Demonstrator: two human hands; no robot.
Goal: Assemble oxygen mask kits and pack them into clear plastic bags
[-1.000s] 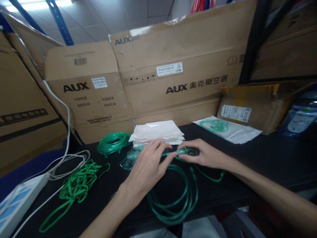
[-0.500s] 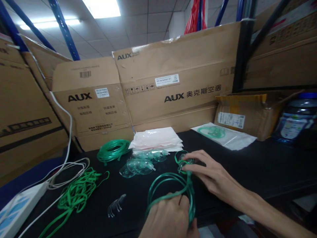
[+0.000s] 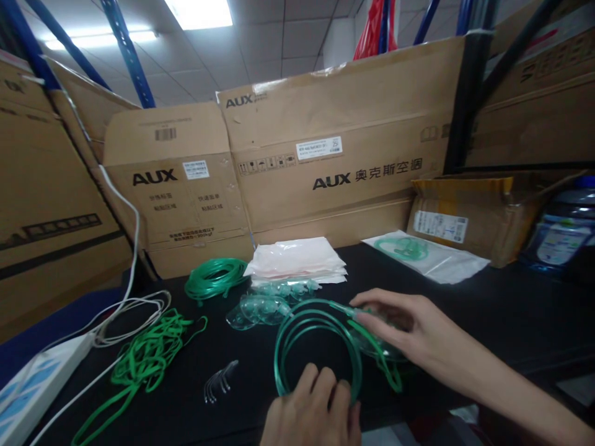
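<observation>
My left hand [image 3: 309, 409] is closed around the near side of a round coil of green tubing [image 3: 357, 359], which stands tilted over the black table. My right hand [image 3: 409, 322] pinches the tube's end where it meets a clear oxygen mask [image 3: 374, 347]. A green strap [image 3: 393, 375] hangs from that mask, partly under the hand. Just behind the coil lie several nested clear green masks [image 3: 264, 308]. To the left are a heap of green elastic straps [image 3: 149, 356] and some thin metal strips [image 3: 220, 381].
Another tubing coil [image 3: 216, 279] and stacked white packets [image 3: 297, 263] lie at the back. At right are a packaged mask [image 3: 432, 263], an opened carton [image 3: 458, 207] and a blue-capped bottle [image 3: 560, 226]. A power strip [image 3: 44, 378] with white cable sits left. Cardboard [image 3: 344, 130] walls the back.
My right hand has moved slightly right and nearer, bringing the mask beside the coil. The mask's strap now hangs toward me. The coil is more spread and round in my left hand.
</observation>
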